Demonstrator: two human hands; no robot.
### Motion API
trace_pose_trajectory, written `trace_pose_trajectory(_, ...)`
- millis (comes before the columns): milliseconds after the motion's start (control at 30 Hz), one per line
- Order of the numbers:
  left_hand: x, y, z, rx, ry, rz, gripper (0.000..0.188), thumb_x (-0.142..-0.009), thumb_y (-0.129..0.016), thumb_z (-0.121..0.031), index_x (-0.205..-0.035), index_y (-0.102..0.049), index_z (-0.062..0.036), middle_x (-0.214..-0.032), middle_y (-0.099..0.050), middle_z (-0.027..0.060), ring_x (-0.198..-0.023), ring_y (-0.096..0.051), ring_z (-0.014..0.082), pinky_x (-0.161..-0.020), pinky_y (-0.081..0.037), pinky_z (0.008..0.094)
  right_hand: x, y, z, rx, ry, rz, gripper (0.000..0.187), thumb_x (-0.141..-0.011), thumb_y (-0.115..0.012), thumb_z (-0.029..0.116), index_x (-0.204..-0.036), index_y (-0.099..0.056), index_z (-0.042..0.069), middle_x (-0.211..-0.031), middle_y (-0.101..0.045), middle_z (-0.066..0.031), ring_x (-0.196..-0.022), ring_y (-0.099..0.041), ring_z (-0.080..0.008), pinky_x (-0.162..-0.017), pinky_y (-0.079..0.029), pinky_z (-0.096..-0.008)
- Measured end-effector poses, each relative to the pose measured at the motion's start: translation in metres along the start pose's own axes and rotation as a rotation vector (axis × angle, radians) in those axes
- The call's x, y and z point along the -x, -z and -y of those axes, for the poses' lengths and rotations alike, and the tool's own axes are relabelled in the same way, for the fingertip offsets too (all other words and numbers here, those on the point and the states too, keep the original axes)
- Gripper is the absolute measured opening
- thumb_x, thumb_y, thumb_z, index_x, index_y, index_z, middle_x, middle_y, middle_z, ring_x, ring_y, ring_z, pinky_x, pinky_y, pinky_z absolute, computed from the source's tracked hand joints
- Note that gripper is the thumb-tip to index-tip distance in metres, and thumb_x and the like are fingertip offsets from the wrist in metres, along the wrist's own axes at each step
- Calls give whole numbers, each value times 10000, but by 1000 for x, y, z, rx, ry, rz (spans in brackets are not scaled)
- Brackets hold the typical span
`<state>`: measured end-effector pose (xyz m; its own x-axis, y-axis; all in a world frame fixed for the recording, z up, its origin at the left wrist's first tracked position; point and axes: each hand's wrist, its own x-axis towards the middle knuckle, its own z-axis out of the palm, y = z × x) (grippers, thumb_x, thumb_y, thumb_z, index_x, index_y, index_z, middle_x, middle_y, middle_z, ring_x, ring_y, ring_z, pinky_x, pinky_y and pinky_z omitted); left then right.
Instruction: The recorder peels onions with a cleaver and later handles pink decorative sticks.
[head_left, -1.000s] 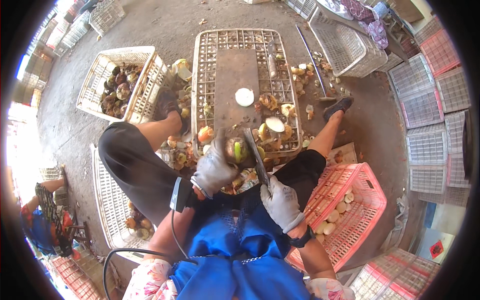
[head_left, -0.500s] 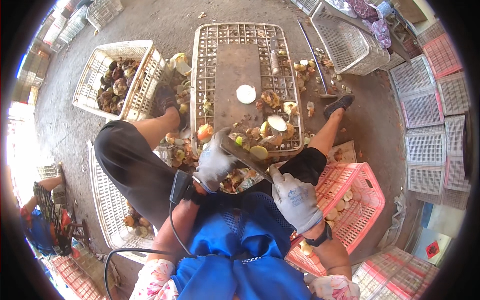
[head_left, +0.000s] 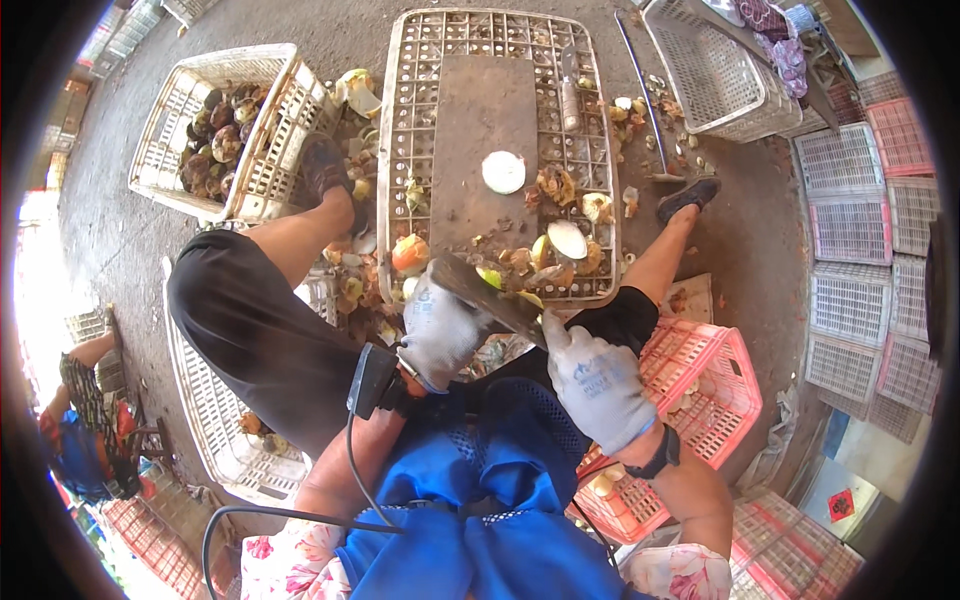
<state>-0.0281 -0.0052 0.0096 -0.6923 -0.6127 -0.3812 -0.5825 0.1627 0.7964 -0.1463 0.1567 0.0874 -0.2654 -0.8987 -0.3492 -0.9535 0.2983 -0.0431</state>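
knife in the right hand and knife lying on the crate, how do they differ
The held knife has a broad, dark blade; the lying knife has a slimmer one. The held knife's handle is covered by the right hand; the lying knife's brownish handle shows, resting on the white crate. Both are knives with a handle and blade.

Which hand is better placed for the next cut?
Probably the right: the right hand grips the dark-bladed knife at one end. The left hand is near its other end, fingers mostly hidden.
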Motion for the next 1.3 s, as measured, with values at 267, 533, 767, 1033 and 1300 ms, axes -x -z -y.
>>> trace_pose_trajectory(267,10,-15,0,-112,-58,-174,622,-732,-829,-300,-1210,-577,8,-1124,-616,240,-973,-638,371,-879,-503,442,-65,-26,-20,-344,79,-103,172,-908,-596,174,-1027,-643,58,-779,-689,-175,-771,-708,-346,-646,-551,-463)
trace_pose_trajectory(533,9,-8,24,143,-164,-142,707,-924,-665,-470,-1398,-486,23,-1269,-613,260,-1163,-607,409,-986,-474,456,-30,-62,-13,-1035,-337,-415,219,-969,-630,204,-970,-656,-14,-773,-671,-225,-730,-669,-406,-609,-500,-417)
trace_pose_trajectory(767,8,-21,34,276,-186,-222,500,-1045,-497,-409,-1371,-546,-32,-1107,-684,249,-1036,-679,357,-879,-525,430,36,-62,53,-1264,-392,-368,220,-978,-630,232,-929,-617,19,-606,-629,-150,-570,-689,-268,-540,-513,-386)
trace_pose_trajectory(1033,4,-24,28,420,-96,-335,398,-1061,-472,-373,-1174,-594,-12,-830,-692,207,-792,-693,355,-727,-523,423,17,-88,60,-1042,-335,-494,231,-948,-642,213,-836,-568,25,-697,-635,-219,-669,-647,-431,-559,-480,-492)
trace_pose_trajectory(1300,5,-21,33,321,-156,-327,408,-1061,-455,-396,-1184,-572,-24,-849,-689,217,-829,-688,376,-720,-512,436,39,-54,64,-1256,-249,-797,106,-1001,-564,80,-1049,-601,-7,-649,-606,-21,-535,-574,-70,-495,-477,-255)
